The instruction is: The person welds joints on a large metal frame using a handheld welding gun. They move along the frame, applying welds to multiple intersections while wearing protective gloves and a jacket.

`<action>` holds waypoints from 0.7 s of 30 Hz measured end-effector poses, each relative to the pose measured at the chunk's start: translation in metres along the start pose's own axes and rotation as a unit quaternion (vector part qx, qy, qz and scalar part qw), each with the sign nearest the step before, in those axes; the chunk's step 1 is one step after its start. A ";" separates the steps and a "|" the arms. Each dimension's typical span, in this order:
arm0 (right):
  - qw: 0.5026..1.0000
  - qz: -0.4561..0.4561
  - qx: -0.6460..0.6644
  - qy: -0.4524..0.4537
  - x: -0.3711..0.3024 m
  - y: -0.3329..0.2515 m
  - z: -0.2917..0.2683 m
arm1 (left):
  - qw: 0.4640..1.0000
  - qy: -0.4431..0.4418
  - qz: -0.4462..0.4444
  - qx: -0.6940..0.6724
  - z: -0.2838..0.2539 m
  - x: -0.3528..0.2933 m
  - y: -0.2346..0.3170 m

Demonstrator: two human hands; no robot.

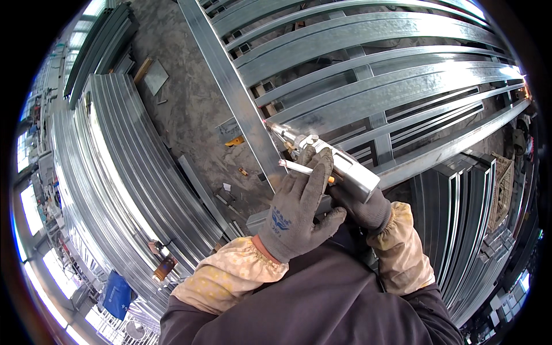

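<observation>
My right hand (371, 209), in a grey work glove, grips a silver handheld welding gun (353, 172), its handle mostly hidden beneath. The gun's nozzle (280, 131) points up and left, with its tip at or close to the long edge tube (244, 109) of a metal frame. A small reddish glow shows by the tip. In front of the gun, my gloved left hand (299, 210) pinches a white cigarette (298, 168) between its fingers, the orange filter end toward the gun. Its fingertips overlap the gun's body; whether they touch it I cannot tell.
The frame's galvanised crossbars (368, 34) fill the far right. Bright sparks (524, 86) show at its far right end. Stacked metal profiles (126, 144) lie on the left, with more dark tubes (454, 201) at right. A yellow tool (234, 141) lies on the floor.
</observation>
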State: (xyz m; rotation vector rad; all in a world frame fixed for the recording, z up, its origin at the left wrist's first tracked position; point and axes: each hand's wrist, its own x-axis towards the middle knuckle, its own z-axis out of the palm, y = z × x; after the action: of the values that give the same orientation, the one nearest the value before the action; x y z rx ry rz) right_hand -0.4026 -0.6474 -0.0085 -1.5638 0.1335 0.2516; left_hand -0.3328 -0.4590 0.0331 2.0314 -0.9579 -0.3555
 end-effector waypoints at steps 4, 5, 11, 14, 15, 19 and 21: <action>0.996 0.069 0.050 0.005 0.000 -0.006 0.002 | 1.000 0.009 0.003 0.003 0.000 0.004 0.001; 0.996 0.080 0.050 0.002 0.000 -0.007 0.002 | 1.000 0.006 0.000 0.002 -0.001 0.004 0.001; 1.000 -0.011 -0.005 -0.020 0.000 0.009 -0.004 | 1.000 -0.001 0.008 0.003 -0.003 0.008 0.001; 0.998 0.016 0.066 0.000 -0.001 0.008 0.000 | 1.000 -0.017 -0.008 -0.011 -0.005 0.009 0.003; 0.998 0.018 0.056 -0.003 0.000 0.006 0.000 | 1.000 -0.021 -0.014 -0.016 -0.005 0.009 0.003; 0.999 0.023 0.031 -0.008 0.003 0.000 0.000 | 1.000 -0.014 -0.004 -0.008 -0.005 0.008 -0.001; 1.000 -0.001 0.010 -0.009 0.002 0.002 0.000 | 1.000 -0.002 0.003 -0.016 -0.003 0.007 -0.001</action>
State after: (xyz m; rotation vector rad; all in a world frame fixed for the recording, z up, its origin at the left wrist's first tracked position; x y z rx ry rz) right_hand -0.4006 -0.6477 -0.0110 -1.5416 0.1195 0.2622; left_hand -0.3259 -0.4621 0.0350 2.0002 -0.9538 -0.3692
